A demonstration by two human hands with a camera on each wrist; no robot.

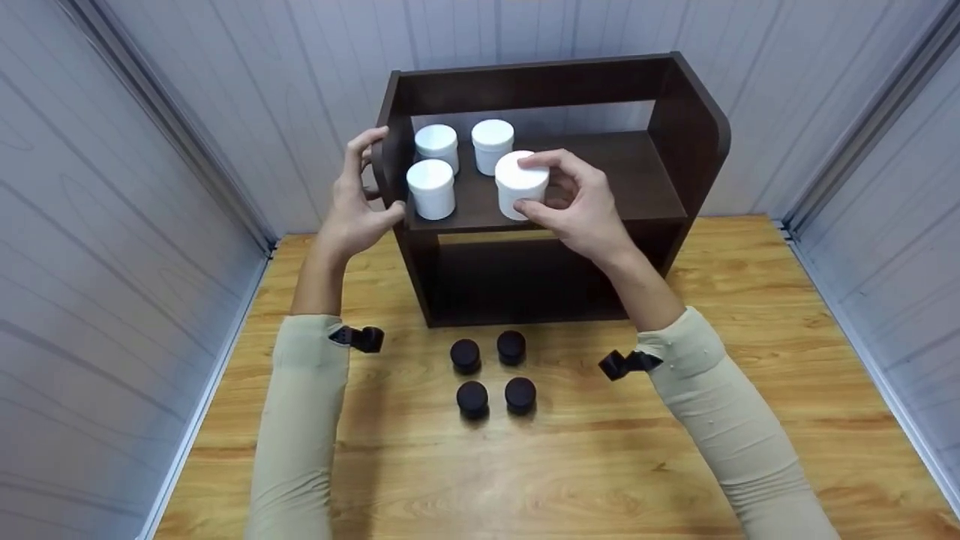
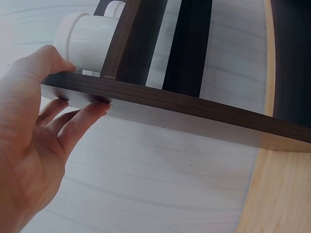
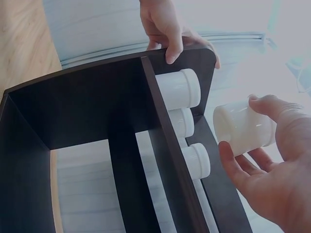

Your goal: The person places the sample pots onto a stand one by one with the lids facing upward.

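A dark brown shelf unit (image 1: 675, 150) stands on the wooden table. Three white lidded jars (image 1: 430, 187) stand on the left part of its upper board. My right hand (image 1: 534, 186) grips another white jar (image 1: 516, 176) between thumb and fingers at the board's front edge. In the right wrist view this jar (image 3: 252, 133) hangs in my right hand (image 3: 239, 125), a small gap away from the board. My left hand (image 1: 375, 180) grips the unit's left side panel (image 2: 194, 109), thumb inside near a jar (image 2: 85, 41) and fingers outside.
Several small black round caps (image 1: 465, 355) sit in a square group on the table (image 1: 750, 300) in front of the shelf unit. The right half of the upper board (image 1: 630, 169) is bare. Grey wall panels close in the left, right and back.
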